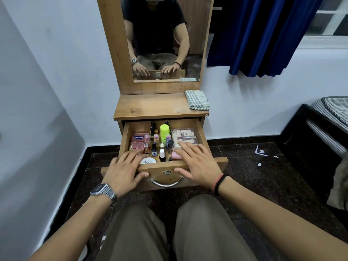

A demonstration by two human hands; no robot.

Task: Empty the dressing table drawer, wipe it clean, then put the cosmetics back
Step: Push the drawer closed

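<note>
The wooden drawer [202, 137] of the dressing table stands pulled out in front of me, full of cosmetics. Inside are pink sachets [138, 141] at the left, a lime-green bottle [164, 131] among several small bottles in the middle, and a clear box of tubes [185, 137] at the right. A white round jar [148, 160] lies near the front. My left hand [123, 169] rests on the drawer's front edge with straight fingers over the left contents. Over the front right corner my right hand [197, 162] lies flat, thumb on the drawer face. A folded checked cloth [196, 100] lies on the tabletop [150, 106].
A mirror [163, 38] rises behind the tabletop. A metal handle [166, 182] and lock sit on the drawer face. A blue curtain [263, 34] hangs at the right, a bed [327, 119] stands further right. Paper scraps [260, 151] lie on the dark floor.
</note>
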